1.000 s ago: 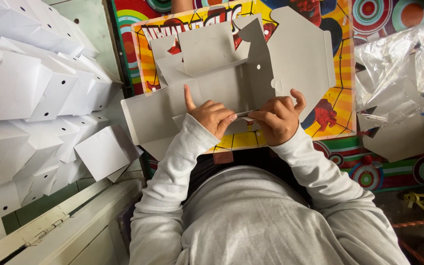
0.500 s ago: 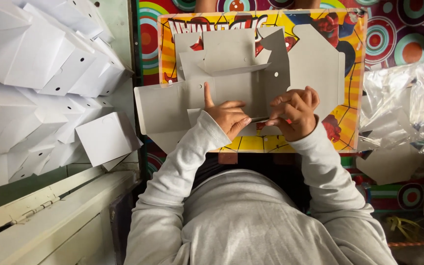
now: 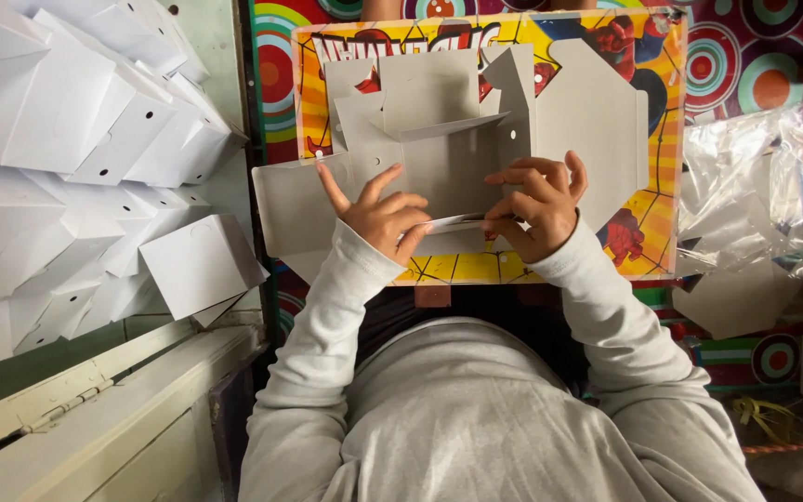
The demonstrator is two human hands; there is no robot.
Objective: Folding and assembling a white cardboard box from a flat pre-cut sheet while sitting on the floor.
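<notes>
1. Grey cardboard box blank (image 3: pixel 439 158) lies part-folded on the bright cartoon-printed desk (image 3: pixel 662 186), directly ahead of the person; back panels stand up, side flaps lie flat.
2. Left hand (image 3: pixel 378 209): thumb and curled fingers pinch the near flap of the blank, index finger raised off the card.
3. Right hand (image 3: pixel 536 200): narrow grip, fingertips closed on the same near flap from the other side.
4. Judgement: crease along the scored line only; keep both pinches level so the flap turns square.
5. Judgement: hold the upright panels vertical, otherwise the tabs will likely miss their slots.
6. Stack of folded white boxes (image 3: pixel 76 158) at left, crumpled clear plastic wrap (image 3: pixel 745 195) at right; both lie apart from the work.
</notes>
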